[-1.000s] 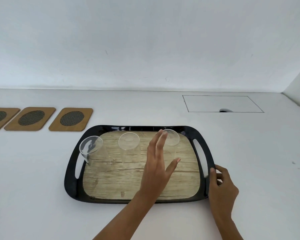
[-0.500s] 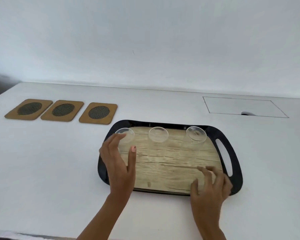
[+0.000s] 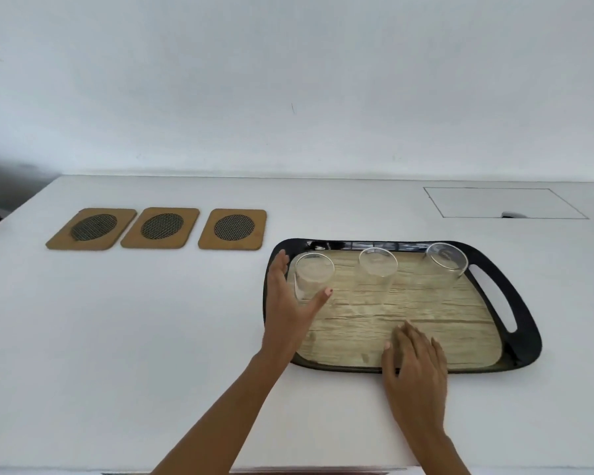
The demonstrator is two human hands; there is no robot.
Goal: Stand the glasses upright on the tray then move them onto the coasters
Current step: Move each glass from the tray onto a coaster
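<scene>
Three clear glasses stand upright along the far side of a black tray (image 3: 523,325) with a wood-look floor: left glass (image 3: 313,274), middle glass (image 3: 378,265), right glass (image 3: 445,260). My left hand (image 3: 288,310) curls around the left glass, fingers behind it and thumb in front, not clearly closed on it. My right hand (image 3: 414,361) lies flat with spread fingers on the tray's near edge. Three wooden coasters with dark mesh centres lie in a row to the left: (image 3: 91,228), (image 3: 161,228), (image 3: 233,229).
The white table (image 3: 117,337) ends at a wall behind. A rectangular outlined hatch (image 3: 501,202) sits at the back right. The table's left edge drops off near the far-left coaster.
My left hand has swung from the tray's middle to the left glass. My right hand left the tray's right handle and now rests on its near edge. The view shifted left.
</scene>
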